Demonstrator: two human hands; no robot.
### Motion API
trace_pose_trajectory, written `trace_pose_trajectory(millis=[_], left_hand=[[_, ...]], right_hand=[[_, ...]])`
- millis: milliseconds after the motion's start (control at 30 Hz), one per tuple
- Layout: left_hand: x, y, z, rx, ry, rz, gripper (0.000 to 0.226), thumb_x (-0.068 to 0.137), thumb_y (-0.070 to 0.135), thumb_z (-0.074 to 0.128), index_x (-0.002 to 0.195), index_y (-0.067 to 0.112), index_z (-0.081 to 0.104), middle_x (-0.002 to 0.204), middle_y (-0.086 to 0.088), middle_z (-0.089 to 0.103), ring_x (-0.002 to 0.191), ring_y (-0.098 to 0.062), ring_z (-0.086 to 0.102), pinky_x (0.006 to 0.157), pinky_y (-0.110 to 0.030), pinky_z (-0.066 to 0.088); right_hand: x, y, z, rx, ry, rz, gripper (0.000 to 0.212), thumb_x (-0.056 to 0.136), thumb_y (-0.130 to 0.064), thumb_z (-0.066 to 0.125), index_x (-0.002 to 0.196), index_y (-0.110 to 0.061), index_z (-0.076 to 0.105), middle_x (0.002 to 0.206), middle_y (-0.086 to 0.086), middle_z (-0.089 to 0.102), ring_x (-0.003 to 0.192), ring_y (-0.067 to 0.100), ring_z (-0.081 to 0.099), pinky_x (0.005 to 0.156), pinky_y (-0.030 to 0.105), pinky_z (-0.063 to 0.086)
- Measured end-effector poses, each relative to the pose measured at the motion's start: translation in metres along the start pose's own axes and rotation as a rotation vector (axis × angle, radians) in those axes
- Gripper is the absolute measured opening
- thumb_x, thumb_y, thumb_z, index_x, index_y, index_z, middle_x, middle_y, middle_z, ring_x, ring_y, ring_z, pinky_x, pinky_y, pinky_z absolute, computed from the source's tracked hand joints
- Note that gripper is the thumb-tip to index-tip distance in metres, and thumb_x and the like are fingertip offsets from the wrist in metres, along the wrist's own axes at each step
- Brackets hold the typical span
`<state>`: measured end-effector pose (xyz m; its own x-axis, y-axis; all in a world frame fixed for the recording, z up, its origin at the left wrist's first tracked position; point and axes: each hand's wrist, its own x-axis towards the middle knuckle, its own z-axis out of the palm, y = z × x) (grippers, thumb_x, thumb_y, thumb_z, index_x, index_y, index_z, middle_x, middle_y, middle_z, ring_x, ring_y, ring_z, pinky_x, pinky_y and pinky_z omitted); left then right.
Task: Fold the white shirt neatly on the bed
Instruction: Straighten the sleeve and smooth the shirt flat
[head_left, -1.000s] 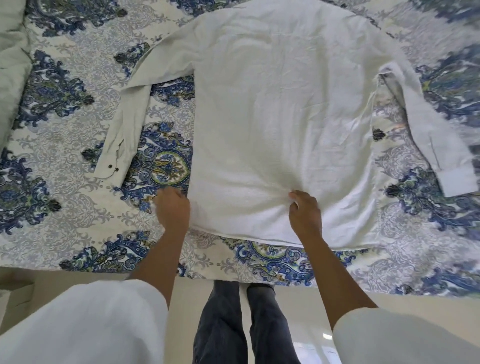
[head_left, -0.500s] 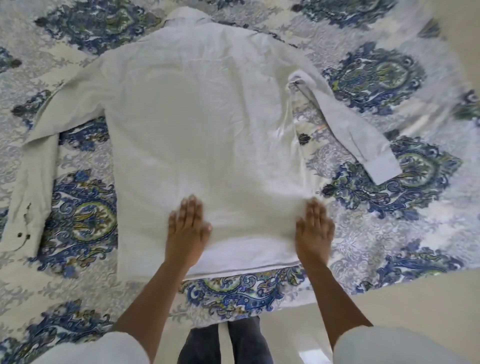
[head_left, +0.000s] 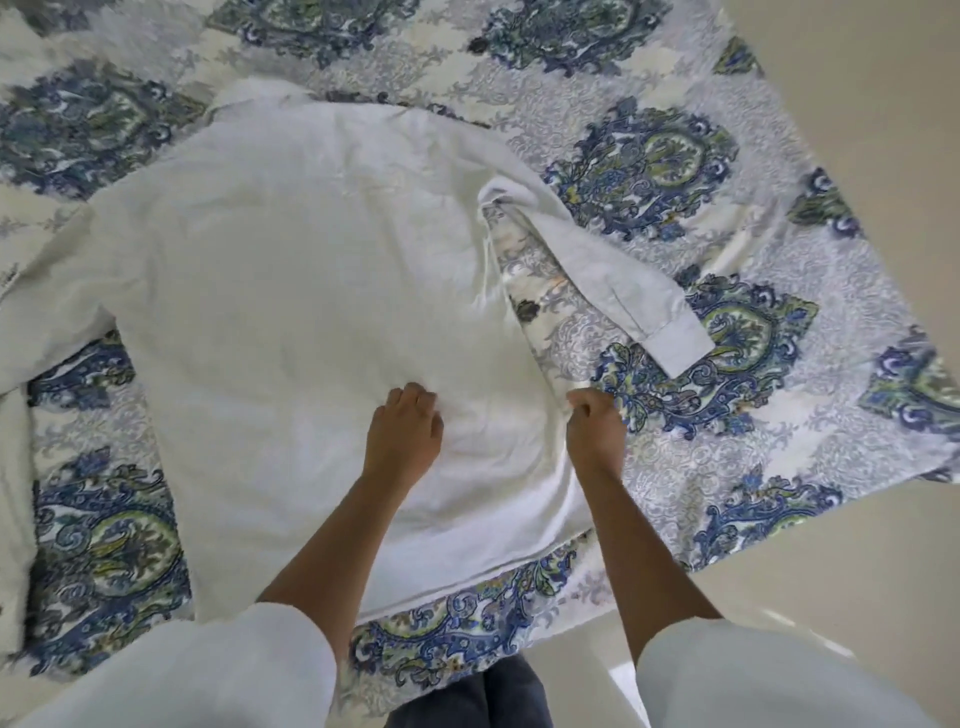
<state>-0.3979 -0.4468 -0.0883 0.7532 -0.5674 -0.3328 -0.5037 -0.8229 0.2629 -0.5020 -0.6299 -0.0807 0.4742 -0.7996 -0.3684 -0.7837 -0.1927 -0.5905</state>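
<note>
On the patterned bed (head_left: 727, 467), the white shirt (head_left: 311, 286) lies spread back-up; the left hand (head_left: 402, 431), fingers curled, anchors its lower panel (any grip indeterminate) while the right hand (head_left: 595, 428) pinches the right side edge, probably to begin the first fold.

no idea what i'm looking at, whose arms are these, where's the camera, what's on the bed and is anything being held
There is no machine: these are a person's own bare arms. The one picture comes from a wide-angle camera worn on their head, looking down. A white long-sleeved shirt lies spread out on a blue-and-green paisley bedspread. The right hand pinches the shirt's side edge. The left hand rests on the cloth with curled fingers; whether it grips a fold cannot be told.
</note>
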Motion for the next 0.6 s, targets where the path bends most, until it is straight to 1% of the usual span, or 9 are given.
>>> trace_pose_trajectory(millis=[100, 167, 200, 267, 333, 400, 433, 533, 600], left_hand=[[0.047, 0.011, -0.034, -0.161, 0.053, -0.003, 0.028, 0.094, 0.014, 0.041, 0.113, 0.005, 0.059, 0.115, -0.011, 0.054, 0.108, -0.029, 0.051, 0.085, -0.040, 0.047], [0.078, 0.016, -0.057, -0.252, 0.071, -0.032, 0.028, 0.093, 0.014, 0.041, 0.112, 0.005, 0.060, 0.113, -0.013, 0.055, 0.108, -0.029, 0.052, 0.087, -0.040, 0.046], [0.095, 0.019, -0.067, -0.293, 0.080, -0.045, 0.027, 0.093, 0.013, 0.042, 0.112, 0.005, 0.060, 0.112, -0.014, 0.055, 0.108, -0.030, 0.053, 0.087, -0.039, 0.045], [0.125, 0.026, -0.083, -0.370, 0.084, -0.064, 0.027, 0.092, 0.011, 0.042, 0.112, 0.004, 0.060, 0.113, -0.016, 0.056, 0.107, -0.032, 0.054, 0.090, -0.037, 0.042], [0.151, 0.030, -0.095, -0.413, 0.074, -0.075, 0.029, 0.093, 0.011, 0.042, 0.115, 0.005, 0.059, 0.119, -0.015, 0.056, 0.110, -0.031, 0.053, 0.094, -0.035, 0.039], [0.175, 0.036, -0.102, -0.423, 0.070, -0.060, 0.029, 0.093, 0.011, 0.041, 0.116, 0.006, 0.059, 0.122, -0.014, 0.056, 0.112, -0.030, 0.053, 0.095, -0.034, 0.038], [0.186, 0.038, -0.104, -0.419, 0.070, -0.043, 0.029, 0.093, 0.011, 0.040, 0.116, 0.006, 0.059, 0.122, -0.013, 0.056, 0.113, -0.029, 0.053, 0.095, -0.033, 0.037], [0.218, 0.048, -0.114, -0.393, 0.075, 0.007, 0.034, 0.091, 0.014, 0.033, 0.109, 0.001, 0.059, 0.118, -0.017, 0.057, 0.111, -0.029, 0.053, 0.092, -0.032, 0.037], [0.244, 0.059, -0.122, -0.378, 0.075, -0.003, 0.033, 0.093, 0.009, 0.032, 0.110, 0.000, 0.059, 0.118, -0.016, 0.057, 0.110, -0.028, 0.052, 0.091, -0.031, 0.036]], right_hand=[[0.048, -0.017, -0.012, 0.207, -0.096, 0.226, 0.025, 0.091, -0.005, 0.044, 0.105, -0.006, 0.064, 0.083, 0.002, 0.062, 0.071, 0.017, 0.060, 0.056, 0.028, 0.048], [0.076, -0.028, -0.023, 0.506, -0.128, 0.498, 0.013, 0.092, -0.009, 0.047, 0.099, -0.005, 0.058, 0.072, 0.005, 0.057, 0.047, 0.012, 0.059, 0.043, 0.024, 0.047], [0.088, -0.031, -0.028, 0.661, -0.143, 0.612, 0.010, 0.094, -0.012, 0.049, 0.095, -0.004, 0.054, 0.071, 0.009, 0.055, 0.042, 0.013, 0.057, 0.042, 0.023, 0.045], [0.110, -0.035, -0.035, 0.915, -0.197, 0.734, 0.020, 0.096, -0.024, 0.050, 0.091, -0.004, 0.049, 0.078, 0.015, 0.055, 0.047, 0.017, 0.054, 0.048, 0.028, 0.043], [0.128, -0.037, -0.036, 1.136, -0.247, 0.784, 0.037, 0.094, -0.038, 0.051, 0.101, -0.002, 0.049, 0.091, 0.018, 0.056, 0.061, 0.021, 0.053, 0.050, 0.027, 0.049], [0.148, -0.040, -0.038, 1.296, -0.208, 0.794, 0.049, 0.092, -0.045, 0.051, 0.112, -0.001, 0.048, 0.094, 0.016, 0.058, 0.073, 0.022, 0.056, 0.068, 0.030, 0.054], [0.158, -0.042, -0.038, 1.348, -0.146, 0.802, 0.048, 0.091, -0.045, 0.052, 0.112, -0.002, 0.048, 0.090, 0.013, 0.059, 0.074, 0.020, 0.056, 0.074, 0.030, 0.053], [0.191, -0.053, -0.041, 1.412, 0.023, 0.829, 0.038, 0.089, -0.040, 0.056, 0.111, -0.009, 0.053, 0.083, 0.005, 0.057, 0.070, 0.014, 0.054, 0.060, 0.025, 0.044], [0.216, -0.060, -0.049, 1.398, 0.047, 0.851, 0.026, 0.090, -0.029, 0.056, 0.108, -0.010, 0.056, 0.082, 0.002, 0.055, 0.069, 0.012, 0.052, 0.060, 0.024, 0.040]])
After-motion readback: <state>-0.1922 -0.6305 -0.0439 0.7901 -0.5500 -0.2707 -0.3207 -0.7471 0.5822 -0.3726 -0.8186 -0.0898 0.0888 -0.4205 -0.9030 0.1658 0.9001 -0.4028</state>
